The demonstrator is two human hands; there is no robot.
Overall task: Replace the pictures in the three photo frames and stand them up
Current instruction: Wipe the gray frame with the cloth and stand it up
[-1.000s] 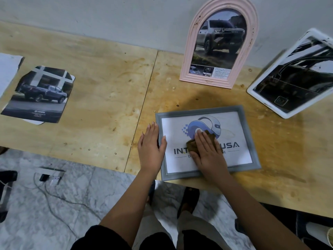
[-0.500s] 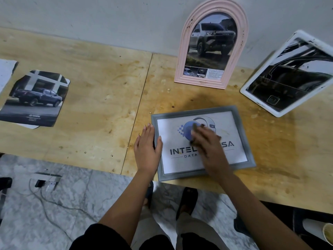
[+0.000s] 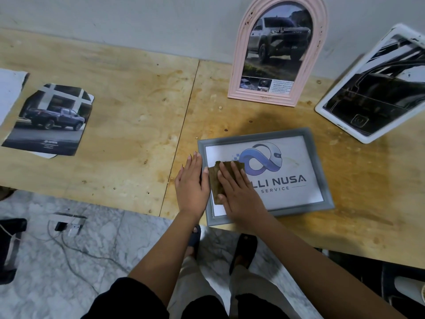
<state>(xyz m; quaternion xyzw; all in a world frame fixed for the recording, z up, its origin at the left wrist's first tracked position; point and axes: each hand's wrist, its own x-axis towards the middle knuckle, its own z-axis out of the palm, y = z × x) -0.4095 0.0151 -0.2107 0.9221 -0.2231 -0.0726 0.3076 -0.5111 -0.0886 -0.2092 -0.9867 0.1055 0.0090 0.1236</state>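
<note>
Now the grey frame (image 3: 320,166) is lying face up on the tabletop (image 3: 128,100), near its front edge. The right hand (image 3: 239,192), fingers straight, is pressing a brown cloth (image 3: 215,180) onto the glass at the frame's left end. The left hand (image 3: 190,180) is resting flat, fingers extended, touching the frame's left rim. Behind, the pink arched frame (image 3: 276,54) is standing at the wall, and the white frame (image 3: 372,88) is leaning tilted beside it.

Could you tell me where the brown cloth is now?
In the head view, the brown cloth lies on the left part of the grey frame, under the right hand.
</note>
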